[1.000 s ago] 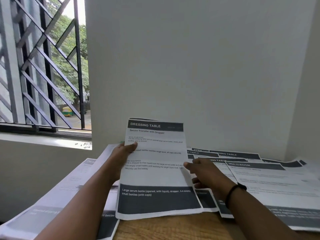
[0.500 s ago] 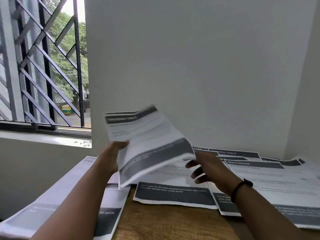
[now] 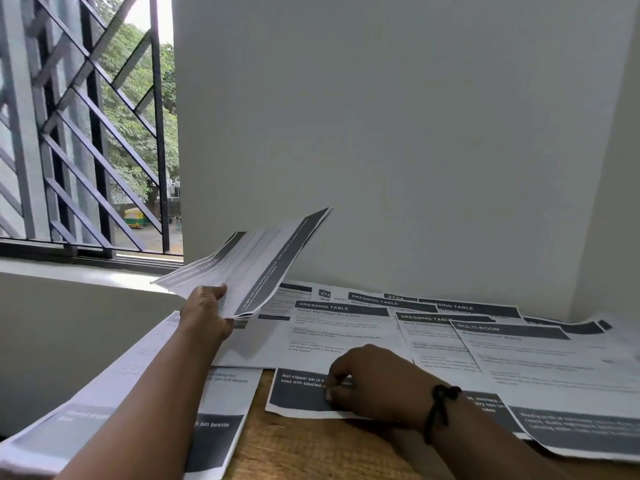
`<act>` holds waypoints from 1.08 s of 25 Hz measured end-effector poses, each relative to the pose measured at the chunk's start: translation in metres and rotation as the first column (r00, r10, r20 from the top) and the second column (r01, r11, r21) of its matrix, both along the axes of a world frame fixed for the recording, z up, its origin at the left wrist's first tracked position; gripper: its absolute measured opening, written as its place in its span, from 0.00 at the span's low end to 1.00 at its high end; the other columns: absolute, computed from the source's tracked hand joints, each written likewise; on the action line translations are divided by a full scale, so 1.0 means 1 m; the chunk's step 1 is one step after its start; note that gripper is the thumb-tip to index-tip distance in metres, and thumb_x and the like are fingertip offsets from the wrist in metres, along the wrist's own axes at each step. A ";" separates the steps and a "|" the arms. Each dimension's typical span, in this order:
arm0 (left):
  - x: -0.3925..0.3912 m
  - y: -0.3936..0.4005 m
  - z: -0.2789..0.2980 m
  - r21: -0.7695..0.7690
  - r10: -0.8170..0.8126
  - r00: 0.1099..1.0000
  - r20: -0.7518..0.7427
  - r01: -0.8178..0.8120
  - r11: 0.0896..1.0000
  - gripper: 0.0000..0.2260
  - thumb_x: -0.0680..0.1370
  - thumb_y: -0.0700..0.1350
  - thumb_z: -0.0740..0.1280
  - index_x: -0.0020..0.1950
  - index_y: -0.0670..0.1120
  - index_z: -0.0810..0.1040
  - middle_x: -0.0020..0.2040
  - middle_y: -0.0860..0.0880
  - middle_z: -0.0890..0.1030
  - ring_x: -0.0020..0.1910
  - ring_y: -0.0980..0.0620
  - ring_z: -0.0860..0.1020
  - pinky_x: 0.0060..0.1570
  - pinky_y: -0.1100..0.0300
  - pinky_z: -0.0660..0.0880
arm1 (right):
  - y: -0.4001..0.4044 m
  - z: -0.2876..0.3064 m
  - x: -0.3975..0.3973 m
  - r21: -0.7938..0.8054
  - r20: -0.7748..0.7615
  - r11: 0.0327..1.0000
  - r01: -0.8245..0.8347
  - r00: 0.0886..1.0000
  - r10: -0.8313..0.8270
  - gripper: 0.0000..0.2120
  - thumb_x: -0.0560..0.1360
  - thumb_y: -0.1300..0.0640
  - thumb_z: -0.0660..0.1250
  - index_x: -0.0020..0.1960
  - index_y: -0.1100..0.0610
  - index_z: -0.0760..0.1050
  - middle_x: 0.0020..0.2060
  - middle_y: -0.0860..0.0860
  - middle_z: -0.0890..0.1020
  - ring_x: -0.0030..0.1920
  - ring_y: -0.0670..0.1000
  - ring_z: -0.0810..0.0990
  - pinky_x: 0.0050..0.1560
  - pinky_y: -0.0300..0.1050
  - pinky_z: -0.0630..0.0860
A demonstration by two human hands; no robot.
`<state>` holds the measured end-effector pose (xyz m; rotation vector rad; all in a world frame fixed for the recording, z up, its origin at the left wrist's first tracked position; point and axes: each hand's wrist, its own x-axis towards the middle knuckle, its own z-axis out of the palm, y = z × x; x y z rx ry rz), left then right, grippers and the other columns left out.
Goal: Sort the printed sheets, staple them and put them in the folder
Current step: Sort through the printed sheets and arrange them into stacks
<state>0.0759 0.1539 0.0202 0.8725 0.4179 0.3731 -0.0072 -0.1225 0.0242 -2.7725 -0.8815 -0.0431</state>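
So the dressing-table sheet (image 3: 249,268) has been swung up and off to the left, gripped by the left hand (image 3: 207,311). The next sheet (image 3: 332,344) is now uncovered under the right hand (image 3: 374,379), probably pinched at its lower edge. Sorting's still underway.

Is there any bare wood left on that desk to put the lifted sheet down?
Only one strip of bare wood, between the near-left pile and the nail clipper sheet under the right hand. Overlapping sheets crowd the right and back.
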 end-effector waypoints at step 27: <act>-0.008 -0.016 0.006 0.050 0.106 0.993 0.052 -0.108 0.993 0.14 0.73 0.37 0.70 0.56 0.46 0.71 0.53 0.43 0.80 0.52 0.41 0.81 0.54 0.43 0.78 | 0.038 -0.030 -0.016 0.049 0.337 0.999 -0.008 0.942 -0.009 0.20 0.77 0.38 0.54 0.50 0.53 0.75 0.45 0.51 0.81 0.46 0.55 0.79 0.42 0.46 0.70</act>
